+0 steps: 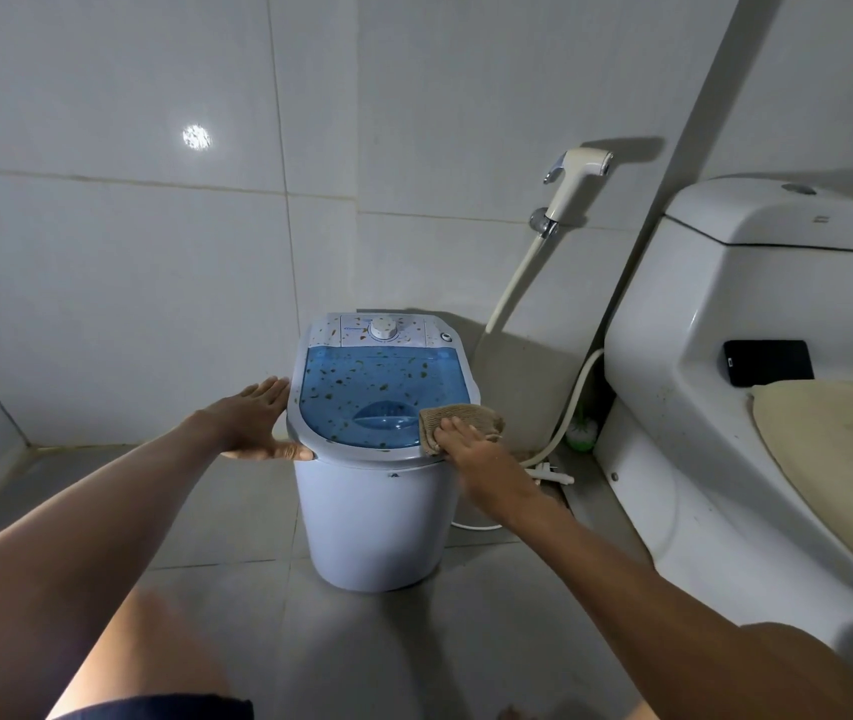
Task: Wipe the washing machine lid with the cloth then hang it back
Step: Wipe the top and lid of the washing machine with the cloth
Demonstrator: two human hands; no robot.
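A small pale washing machine (372, 517) stands on the floor in the middle of the head view. Its translucent blue lid (377, 392) is speckled with brown and green bits of dirt, and so is the white control panel behind it. My right hand (471, 449) presses a folded brown cloth (458, 420) flat onto the lid's near right corner. My left hand (258, 423) rests open against the machine's left rim, fingers spread, thumb on the front edge.
A white toilet (725, 407) with a beige seat cover stands close on the right, a black phone (767, 362) on its ledge. A bidet sprayer (567, 187) and hose hang on the tiled back wall. A white pipe and plug lie on the floor behind the machine.
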